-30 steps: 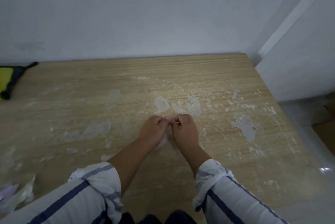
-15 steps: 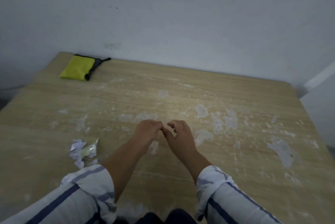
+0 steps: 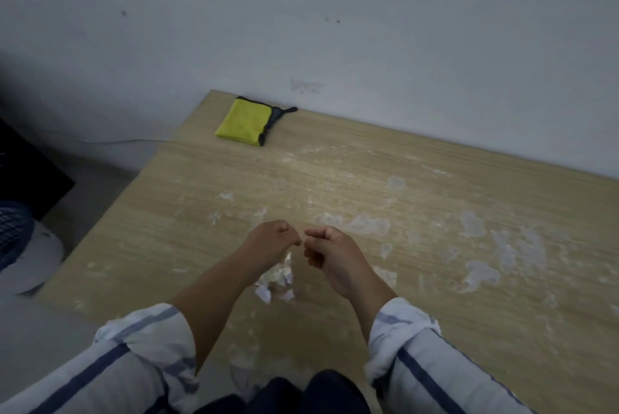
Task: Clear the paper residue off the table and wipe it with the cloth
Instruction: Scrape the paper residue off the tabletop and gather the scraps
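Head view: your left hand (image 3: 273, 241) and right hand (image 3: 326, 248) hang curled, pinching nothing visible, above the scrap pile (image 3: 276, 281), likely dropping peeled bits.

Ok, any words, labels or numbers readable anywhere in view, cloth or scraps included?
None can be read.
Yellow cloth: no label or print shows.
Paper scraps below the hands: too small and blurred to tell.
Table and wall: only smears and marks.

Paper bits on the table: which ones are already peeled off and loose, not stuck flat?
The small crumpled pile of scraps lying just below the left hand. It stands up in crinkled pieces, while the other patches, like the pale residue farther right, lie flat on the wood.
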### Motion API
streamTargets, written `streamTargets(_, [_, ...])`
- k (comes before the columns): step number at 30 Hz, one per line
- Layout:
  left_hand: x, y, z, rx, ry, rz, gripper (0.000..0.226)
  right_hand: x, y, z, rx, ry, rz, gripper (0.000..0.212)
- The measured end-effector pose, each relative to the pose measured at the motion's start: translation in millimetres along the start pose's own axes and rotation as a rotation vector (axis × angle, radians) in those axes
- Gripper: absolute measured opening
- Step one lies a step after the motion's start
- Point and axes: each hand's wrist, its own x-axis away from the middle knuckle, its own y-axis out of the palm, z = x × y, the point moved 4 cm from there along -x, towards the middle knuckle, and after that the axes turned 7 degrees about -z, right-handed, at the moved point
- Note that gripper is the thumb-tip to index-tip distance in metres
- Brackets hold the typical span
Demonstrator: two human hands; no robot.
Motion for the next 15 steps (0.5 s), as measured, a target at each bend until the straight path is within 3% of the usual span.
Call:
streamTargets(8, [-1.6, -45.5, -47.8, -0.336, -0.037, -0.098, 0.025, -13.5, 53.9, 2.3, 0.806, -0.056, 0.127, 0.017])
streamTargets(15, [-2.5, -38.3, -55.8, -0.743, -0.055, -0.146, 0.03, -14.1, 76.6, 19.3, 1.315, -0.087, 0.133, 0.017])
